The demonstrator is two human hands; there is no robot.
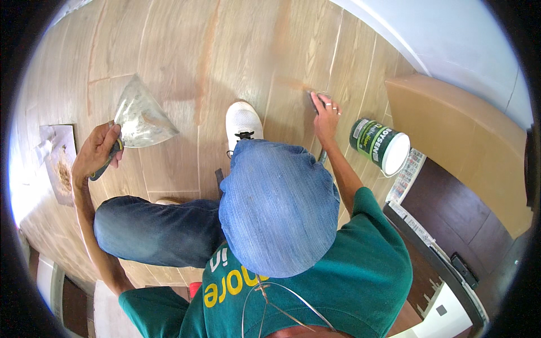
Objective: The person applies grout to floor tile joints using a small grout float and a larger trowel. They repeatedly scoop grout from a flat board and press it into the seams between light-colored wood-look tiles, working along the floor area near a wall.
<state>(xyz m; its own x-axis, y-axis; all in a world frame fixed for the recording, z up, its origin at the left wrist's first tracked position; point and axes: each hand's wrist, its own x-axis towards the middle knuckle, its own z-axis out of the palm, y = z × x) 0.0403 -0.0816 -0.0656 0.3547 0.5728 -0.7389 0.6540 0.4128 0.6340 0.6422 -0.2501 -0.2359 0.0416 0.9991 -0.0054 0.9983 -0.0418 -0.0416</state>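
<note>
My left hand (98, 152) grips the dark handle of a wide metal trowel (141, 115), holding its paste-smeared blade just above the wood-look floor tiles (180, 50). My right hand (326, 115), with rings on its fingers, reaches forward and presses a small grey piece (313, 97) onto a tile joint marked with an orange-brown smear. I crouch with a knee in blue jeans (276, 208) between my arms. My white shoe (243, 121) is planted between the two hands.
A green-and-white tub (380, 145) lies on its side right of my right hand. A flat board with brown paste (59, 160) lies at the left. A tan panel (451, 129) and dark furniture (451, 214) stand at the right below a white wall.
</note>
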